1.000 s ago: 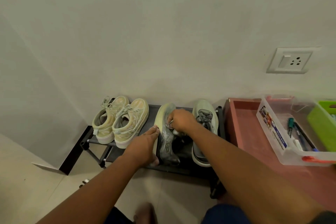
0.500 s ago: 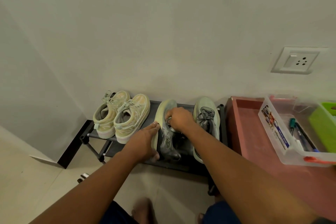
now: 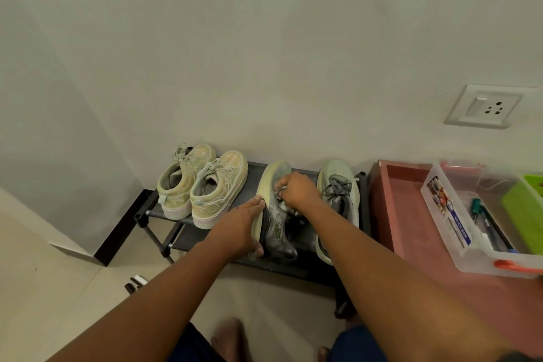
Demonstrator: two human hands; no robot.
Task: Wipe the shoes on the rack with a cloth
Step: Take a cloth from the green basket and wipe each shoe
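- Shoe (image 3: 274,214) being wiped: a grey one tipped on its side near the middle of the rack (image 3: 296,266), its long axis running from the front edge toward the wall.
- Left hand (image 3: 241,229) grips the pale sole from the left, thumb at the heel end, bracing it.
- Right hand (image 3: 296,189) is curled on the upper near the laces, closer to the toe; a wipe would likely run along that axis.
- Cloth (image 3: 284,205) is mostly hidden under those knuckles, only pale scraps showing.
- Its mate (image 3: 338,200) stands just right; a beige pair (image 3: 202,185) sits at the rack's left end.
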